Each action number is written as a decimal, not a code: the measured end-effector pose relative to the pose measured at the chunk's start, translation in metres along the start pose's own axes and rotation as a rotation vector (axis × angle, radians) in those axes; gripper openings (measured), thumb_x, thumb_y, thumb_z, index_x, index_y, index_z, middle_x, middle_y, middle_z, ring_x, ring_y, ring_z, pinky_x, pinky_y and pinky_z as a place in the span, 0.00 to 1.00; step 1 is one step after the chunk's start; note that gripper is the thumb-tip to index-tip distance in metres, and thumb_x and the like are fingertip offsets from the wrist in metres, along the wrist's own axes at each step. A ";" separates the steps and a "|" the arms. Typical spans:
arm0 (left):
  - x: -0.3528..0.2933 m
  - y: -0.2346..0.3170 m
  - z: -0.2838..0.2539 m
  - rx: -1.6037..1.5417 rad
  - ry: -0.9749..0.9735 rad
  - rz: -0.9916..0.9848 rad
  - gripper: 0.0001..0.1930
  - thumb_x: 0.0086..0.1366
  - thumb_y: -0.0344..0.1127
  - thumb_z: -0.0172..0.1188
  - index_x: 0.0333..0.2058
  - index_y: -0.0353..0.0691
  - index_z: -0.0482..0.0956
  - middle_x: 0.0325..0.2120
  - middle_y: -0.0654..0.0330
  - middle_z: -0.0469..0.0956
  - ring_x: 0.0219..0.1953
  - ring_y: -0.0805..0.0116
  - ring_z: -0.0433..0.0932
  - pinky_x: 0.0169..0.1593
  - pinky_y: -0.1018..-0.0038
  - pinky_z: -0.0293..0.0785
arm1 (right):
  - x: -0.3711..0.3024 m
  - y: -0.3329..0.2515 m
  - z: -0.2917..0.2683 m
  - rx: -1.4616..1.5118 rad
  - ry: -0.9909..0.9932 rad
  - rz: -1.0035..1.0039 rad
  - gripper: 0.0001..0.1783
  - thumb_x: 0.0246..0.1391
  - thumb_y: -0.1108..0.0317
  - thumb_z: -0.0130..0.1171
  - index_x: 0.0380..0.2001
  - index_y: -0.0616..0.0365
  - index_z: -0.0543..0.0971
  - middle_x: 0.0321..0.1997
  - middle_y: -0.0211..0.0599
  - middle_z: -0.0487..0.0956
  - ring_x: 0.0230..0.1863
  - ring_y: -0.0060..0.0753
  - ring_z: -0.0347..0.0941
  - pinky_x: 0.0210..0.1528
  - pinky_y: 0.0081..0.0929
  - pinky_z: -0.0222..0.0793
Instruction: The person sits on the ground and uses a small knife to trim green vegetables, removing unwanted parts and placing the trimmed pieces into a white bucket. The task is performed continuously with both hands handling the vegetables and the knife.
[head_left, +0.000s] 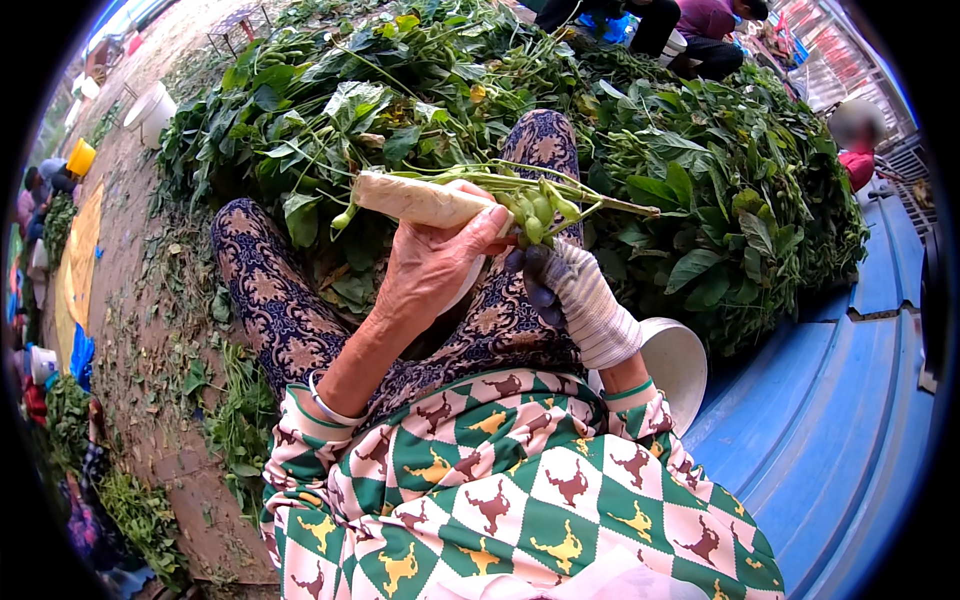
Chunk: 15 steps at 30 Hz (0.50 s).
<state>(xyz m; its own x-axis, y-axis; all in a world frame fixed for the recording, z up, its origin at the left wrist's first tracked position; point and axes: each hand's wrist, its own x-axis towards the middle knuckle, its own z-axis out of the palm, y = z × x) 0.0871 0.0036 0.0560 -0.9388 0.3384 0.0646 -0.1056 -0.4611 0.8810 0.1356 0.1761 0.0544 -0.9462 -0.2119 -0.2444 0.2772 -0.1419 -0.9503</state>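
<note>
My bare left hand is closed round a pale, wood-like cylinder with a flat cut end. A thin green bean stem lies along it, and a cluster of plump green soybean pods hangs beside my left fingertips. My right hand, in a pale knitted glove with dark fingertips, is closed at the lower end of this cluster. Its fingertips partly hide what they pinch. Both hands are close together above my lap, over patterned trousers. Part of a white container shows behind my left hand.
A big heap of leafy bean plants spreads ahead and to the right. A white bucket stands by my right hip, beside blue corrugated sheeting. Another white bucket is at far left. Other people sit around the heap.
</note>
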 end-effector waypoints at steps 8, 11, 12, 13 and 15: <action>-0.008 0.013 -0.014 0.026 -0.067 -0.039 0.07 0.60 0.27 0.57 0.37 0.33 0.72 0.30 0.61 0.75 0.34 0.71 0.78 0.40 0.76 0.77 | 0.003 0.012 -0.004 -0.128 0.047 -0.091 0.22 0.57 0.47 0.49 0.37 0.56 0.74 0.14 0.18 0.62 0.13 0.10 0.53 0.14 0.11 0.44; -0.016 0.038 -0.030 0.207 0.000 -0.036 0.07 0.60 0.27 0.58 0.37 0.33 0.72 0.31 0.59 0.76 0.35 0.69 0.79 0.40 0.75 0.77 | 0.002 0.004 -0.004 -0.051 0.035 0.006 0.23 0.56 0.46 0.50 0.37 0.57 0.74 0.13 0.19 0.61 0.11 0.11 0.53 0.13 0.11 0.45; -0.016 0.043 -0.040 0.240 0.054 0.019 0.08 0.60 0.28 0.58 0.37 0.34 0.72 0.31 0.58 0.77 0.36 0.69 0.79 0.40 0.76 0.77 | 0.004 0.008 -0.006 -0.026 0.032 -0.010 0.23 0.56 0.46 0.50 0.37 0.58 0.74 0.13 0.19 0.61 0.11 0.11 0.54 0.13 0.11 0.45; -0.016 0.052 -0.046 0.230 0.104 0.057 0.07 0.60 0.28 0.57 0.37 0.35 0.72 0.30 0.58 0.78 0.36 0.70 0.79 0.41 0.78 0.75 | 0.006 0.011 -0.009 -0.002 0.030 -0.026 0.24 0.56 0.46 0.50 0.37 0.58 0.74 0.12 0.20 0.61 0.11 0.11 0.54 0.12 0.11 0.45; -0.017 0.057 -0.064 0.394 0.230 0.204 0.07 0.61 0.29 0.58 0.37 0.35 0.73 0.31 0.59 0.78 0.38 0.70 0.78 0.44 0.80 0.74 | 0.010 0.010 -0.011 -0.008 0.002 0.000 0.25 0.55 0.44 0.51 0.36 0.59 0.74 0.11 0.20 0.61 0.10 0.11 0.54 0.11 0.11 0.46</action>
<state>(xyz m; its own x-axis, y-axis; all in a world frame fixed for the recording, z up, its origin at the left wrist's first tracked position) 0.0760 -0.0811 0.0748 -0.9802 0.0633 0.1877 0.1776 -0.1386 0.9743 0.1266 0.1834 0.0398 -0.9466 -0.2102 -0.2445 0.2757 -0.1346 -0.9518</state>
